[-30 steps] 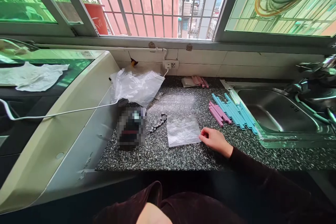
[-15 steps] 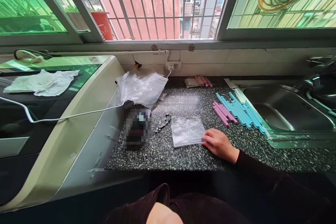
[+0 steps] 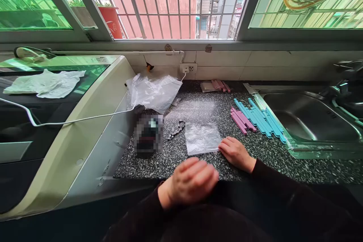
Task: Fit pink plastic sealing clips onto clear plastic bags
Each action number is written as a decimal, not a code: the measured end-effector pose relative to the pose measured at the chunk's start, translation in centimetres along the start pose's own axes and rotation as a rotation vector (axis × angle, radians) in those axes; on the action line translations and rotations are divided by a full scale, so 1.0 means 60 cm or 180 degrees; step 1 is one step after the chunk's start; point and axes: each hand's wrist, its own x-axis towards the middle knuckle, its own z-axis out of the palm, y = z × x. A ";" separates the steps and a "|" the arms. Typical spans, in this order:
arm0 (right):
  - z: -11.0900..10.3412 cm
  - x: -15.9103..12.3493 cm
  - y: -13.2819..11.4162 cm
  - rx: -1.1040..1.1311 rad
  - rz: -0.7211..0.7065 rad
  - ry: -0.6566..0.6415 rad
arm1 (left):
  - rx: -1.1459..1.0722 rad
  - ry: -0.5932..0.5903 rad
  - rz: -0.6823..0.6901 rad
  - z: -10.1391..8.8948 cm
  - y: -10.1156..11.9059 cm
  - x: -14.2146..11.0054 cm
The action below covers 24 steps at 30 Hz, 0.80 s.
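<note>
A clear plastic bag (image 3: 202, 138) lies flat on the speckled dark countertop (image 3: 167, 168). My right hand (image 3: 235, 154) rests at the bag's lower right corner, its fingers closed on the edge there. Above the counter's front edge, below the bag, hangs my left hand (image 3: 193, 182). Its fingers curl downward and are smeared by motion, so what lies inside them is hidden. Beyond my right hand lie pink strips (image 3: 242, 121) and a larger spread of light blue strips (image 3: 259, 119). A small dark beaded chain (image 3: 176, 130) sits left of the bag.
A blurred-out dark object (image 3: 148, 136) stands left of the chain, with larger plastic bags (image 3: 154, 92) behind it. More pink pieces (image 3: 221, 85) lie by the wall. A steel sink (image 3: 309, 117) is at right, a pale appliance (image 3: 93, 117) at left, crossed by a white cable (image 3: 85, 119).
My left hand has come into view from below, near the counter's front edge. My right hand stays at the bag's corner. The whole view has shifted slightly.
</note>
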 end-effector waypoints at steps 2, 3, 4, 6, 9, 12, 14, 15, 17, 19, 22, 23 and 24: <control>-0.002 -0.001 0.001 0.0033 0.0001 -0.0015 | 0.0300 0.0066 0.0094 0.004 -0.018 0.015; -0.003 -0.001 0.002 0.0060 0.0004 -0.0019 | 0.0234 0.0211 -0.0143 0.005 -0.026 0.021; -0.005 -0.002 0.002 0.0090 0.0004 -0.0023 | -0.0137 0.0315 -0.0479 0.006 -0.034 0.026; -0.009 -0.003 0.003 0.0122 -0.0018 -0.0041 | -0.1270 0.0553 -0.1285 0.007 -0.044 0.031; -0.010 -0.003 0.003 0.0037 -0.0104 -0.0039 | -0.2891 0.0851 -0.2233 0.005 -0.046 0.030; -0.006 0.000 0.003 -0.0089 -0.0153 -0.0054 | -0.3328 0.0989 -0.2531 0.006 -0.044 0.027; -0.004 0.002 0.003 -0.0146 -0.0148 -0.0102 | -0.2873 0.0816 -0.2397 0.008 -0.046 0.024; -0.004 0.003 0.003 -0.0160 -0.0143 -0.0127 | -0.2408 0.0664 -0.2215 0.010 -0.048 0.023; -0.005 0.003 0.003 -0.0137 -0.0145 -0.0156 | -0.1169 0.0325 -0.1648 0.012 -0.055 0.019; -0.010 0.000 0.003 -0.0058 -0.0162 -0.0182 | 0.0045 0.0034 -0.0996 0.014 -0.063 0.015; -0.019 -0.004 0.002 0.0048 -0.0159 -0.0193 | 0.1115 -0.0250 -0.0268 0.016 -0.073 0.013; -0.021 -0.005 0.002 0.0073 -0.0140 -0.0180 | 0.1276 -0.0271 -0.0108 0.016 -0.075 0.014; -0.024 -0.006 0.001 0.0097 -0.0119 -0.0152 | 0.1349 -0.0239 0.0010 0.016 -0.075 0.015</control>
